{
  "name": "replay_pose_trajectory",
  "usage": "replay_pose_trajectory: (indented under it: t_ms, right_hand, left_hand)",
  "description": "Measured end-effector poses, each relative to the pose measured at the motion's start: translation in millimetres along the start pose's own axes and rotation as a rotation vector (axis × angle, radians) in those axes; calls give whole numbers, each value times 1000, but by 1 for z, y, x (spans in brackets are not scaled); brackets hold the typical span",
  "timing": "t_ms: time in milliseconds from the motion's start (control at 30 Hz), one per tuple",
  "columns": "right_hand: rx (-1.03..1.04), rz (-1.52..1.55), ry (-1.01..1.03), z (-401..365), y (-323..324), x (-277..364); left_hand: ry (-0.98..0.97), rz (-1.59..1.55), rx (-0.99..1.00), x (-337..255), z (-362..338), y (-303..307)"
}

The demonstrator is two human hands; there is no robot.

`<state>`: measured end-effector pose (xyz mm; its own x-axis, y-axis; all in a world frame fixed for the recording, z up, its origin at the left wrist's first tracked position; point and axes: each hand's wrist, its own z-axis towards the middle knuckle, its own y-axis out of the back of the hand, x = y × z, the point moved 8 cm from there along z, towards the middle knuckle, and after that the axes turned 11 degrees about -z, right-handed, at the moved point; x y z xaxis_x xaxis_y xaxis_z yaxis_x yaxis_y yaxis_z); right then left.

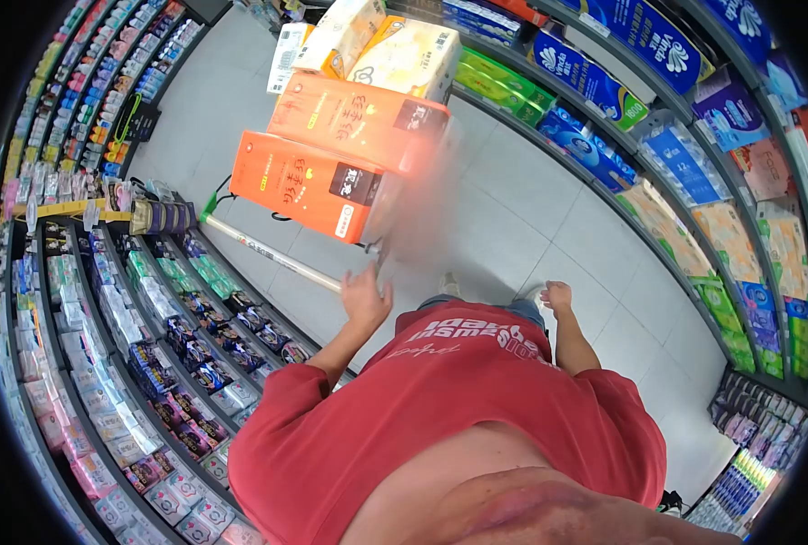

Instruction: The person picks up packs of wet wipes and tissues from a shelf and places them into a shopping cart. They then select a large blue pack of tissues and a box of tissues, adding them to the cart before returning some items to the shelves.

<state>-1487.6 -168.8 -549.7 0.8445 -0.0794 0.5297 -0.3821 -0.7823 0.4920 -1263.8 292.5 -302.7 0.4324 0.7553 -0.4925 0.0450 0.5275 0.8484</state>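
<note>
My left hand (365,296) is at the near end of a pale cart handle bar (272,257), its fingers spread and not wrapped round the bar. Just beyond it lie two large orange packs (309,186) with dark label patches, stacked on the cart, whose base is mostly hidden. Behind them sit a yellow-and-white carton (408,59) and a smaller white-and-orange box (340,36). My right hand (556,295) hangs low at my right side with its fingers curled. A whitish patch shows beside it; whether it is held or is my shoe behind, I cannot make out.
Shelves of small packaged goods (172,336) curve along the left. On the right run shelves with blue tissue packs (595,73), green packs (504,82) and orange-and-white packs (731,241). Pale floor tiles (595,200) lie between them. A blurred smear covers the orange packs' right edge.
</note>
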Motion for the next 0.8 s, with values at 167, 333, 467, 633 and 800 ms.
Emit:
replay_pose_trajectory:
  t_ms: [167, 333, 467, 633, 800]
  right_hand:
    - [-70, 71, -50, -27, 35, -29]
    - [-109, 157, -52, -47, 47, -67]
    - [-109, 181, -114, -51, 59, -108]
    - [-106, 284, -179, -49, 74, -158]
    - [-121, 386, -187, -38, 117, -177]
  left_hand:
    - [23, -122, 338, -66, 25, -34]
    - [-82, -160, 611, -139, 44, -67]
    - [-366, -216, 604, -183, 69, -100]
    - [-380, -225, 809, -238, 76, -90]
    - [-180, -89, 675, -184, 89, -97]
